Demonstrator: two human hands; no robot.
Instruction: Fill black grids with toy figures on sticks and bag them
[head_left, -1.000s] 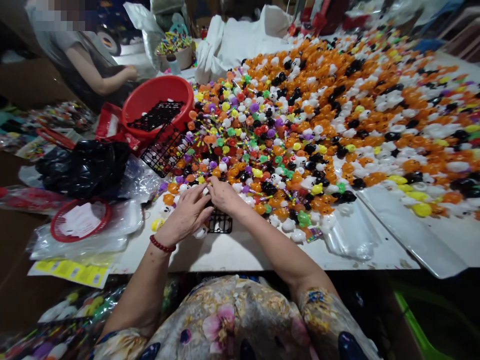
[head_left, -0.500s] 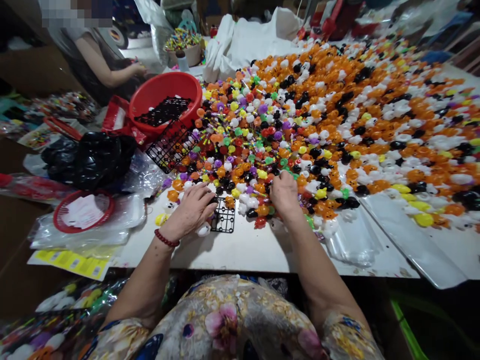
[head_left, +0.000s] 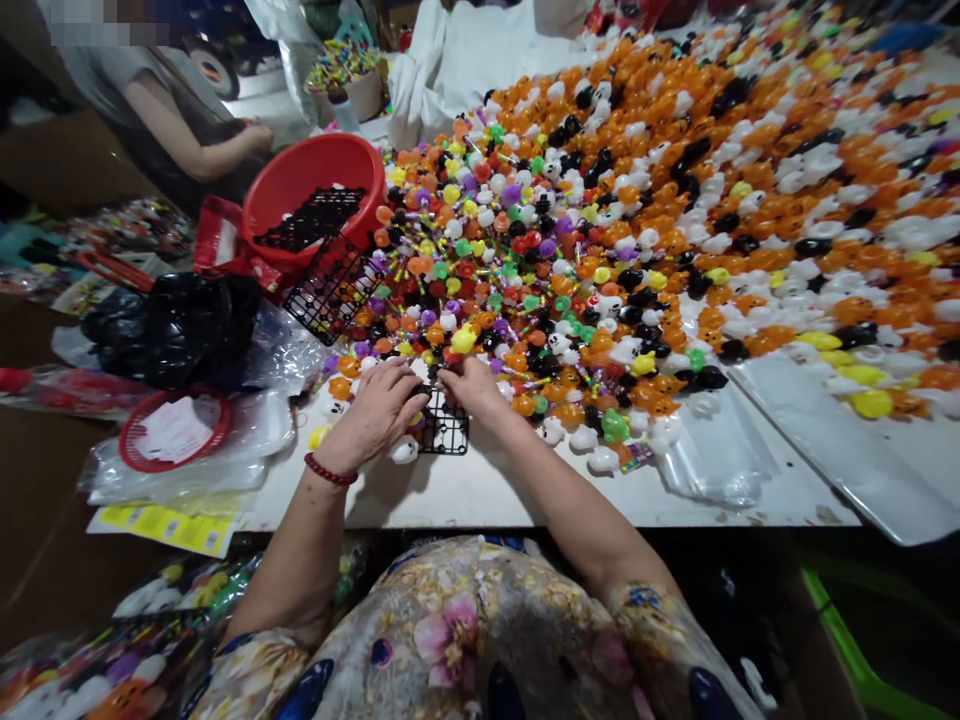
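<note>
A black plastic grid [head_left: 448, 438] with square openings lies on the white table in front of me. My left hand [head_left: 381, 408], a red beaded bracelet at its wrist, is curled over the grid's left side. At the grid's far edge, my right hand [head_left: 472, 388] has its fingers pinched together; what they hold is hidden. Just beyond those fingers is a yellow toy [head_left: 463, 338], at the near edge of a heap of small coloured toys [head_left: 517, 260]. Beneath my left hand lies a white toy [head_left: 403, 450].
A red basin [head_left: 315, 160] holding black grids stands behind, another black grid [head_left: 334, 288] leaning by it. Left are a black plastic bag [head_left: 176, 325] and a red basket [head_left: 176, 428] with paper. Clear bags [head_left: 720, 450] lie right. A person [head_left: 172, 120] sits far left.
My right hand has moved left from the heap to the far edge of the black grid. My left hand stays on the grid's left side. The whole view has shifted slightly.
</note>
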